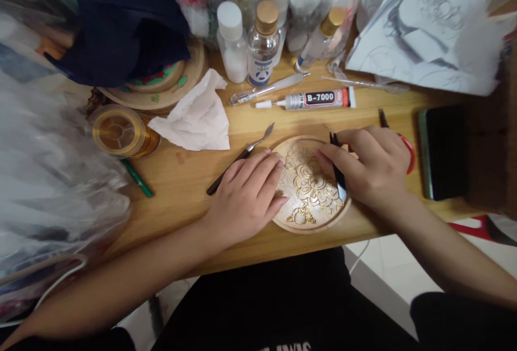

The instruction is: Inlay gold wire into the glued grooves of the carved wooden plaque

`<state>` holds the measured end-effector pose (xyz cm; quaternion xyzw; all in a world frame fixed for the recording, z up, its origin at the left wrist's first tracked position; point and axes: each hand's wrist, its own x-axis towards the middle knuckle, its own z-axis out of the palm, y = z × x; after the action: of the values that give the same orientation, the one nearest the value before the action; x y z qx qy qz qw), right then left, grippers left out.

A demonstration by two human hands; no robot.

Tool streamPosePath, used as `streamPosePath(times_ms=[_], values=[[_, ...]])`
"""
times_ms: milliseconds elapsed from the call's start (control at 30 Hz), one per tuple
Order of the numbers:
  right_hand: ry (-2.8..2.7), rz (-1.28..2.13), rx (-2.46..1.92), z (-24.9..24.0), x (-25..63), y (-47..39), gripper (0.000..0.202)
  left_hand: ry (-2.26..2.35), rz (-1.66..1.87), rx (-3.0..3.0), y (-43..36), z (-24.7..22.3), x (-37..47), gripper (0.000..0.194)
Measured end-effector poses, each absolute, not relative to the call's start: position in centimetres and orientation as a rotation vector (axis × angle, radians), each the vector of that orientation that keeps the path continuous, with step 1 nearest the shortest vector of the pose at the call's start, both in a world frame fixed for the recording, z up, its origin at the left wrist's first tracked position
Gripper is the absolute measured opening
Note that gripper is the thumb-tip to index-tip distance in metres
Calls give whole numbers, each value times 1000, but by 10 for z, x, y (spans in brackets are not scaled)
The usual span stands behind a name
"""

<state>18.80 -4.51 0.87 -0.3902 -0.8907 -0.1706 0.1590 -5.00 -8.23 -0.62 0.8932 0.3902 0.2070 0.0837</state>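
Note:
A round wooden plate lies near the table's front edge, with a flower pattern outlined in raised gold-coloured wire. Toward its upper left, part of the drawing shows only as thin dark lines. My left hand rests over the plate's left rim, fingers stretched out and holding nothing. At the right side, my right hand is closed around black tweezers, which slant across the plate's right edge. The right fingertips are partly hidden. Left of the plate, a dark-handled palette knife reaches under my left hand.
Behind the plate lie a B-7000 glue tube and a clear pen, with bottles beyond. A crumpled tissue and a spool of gold wire are at left. Red-handled pliers or scissors and a phone lie right.

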Motion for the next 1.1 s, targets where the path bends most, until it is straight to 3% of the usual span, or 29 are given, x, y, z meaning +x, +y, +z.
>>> streamPosePath(times_ms=[567,700,833,900,1100], values=[[-2476,-361,-1140,11,186,-42,6,1160,466,2773,-84,-1,-49,44],[-2307,233,-1131,28,184,-44,9,1162,434,2789,-85,-1,-49,52],[-2179,995,-1089,43,185,-44,30,1159,428,2819,-86,-2,-49,59],[-2209,1153,-1070,45,186,-40,33,1152,423,2829,-87,-3,-48,63],[-2325,1301,-1016,41,183,-21,16,1153,400,2838,-89,-4,-49,71]])
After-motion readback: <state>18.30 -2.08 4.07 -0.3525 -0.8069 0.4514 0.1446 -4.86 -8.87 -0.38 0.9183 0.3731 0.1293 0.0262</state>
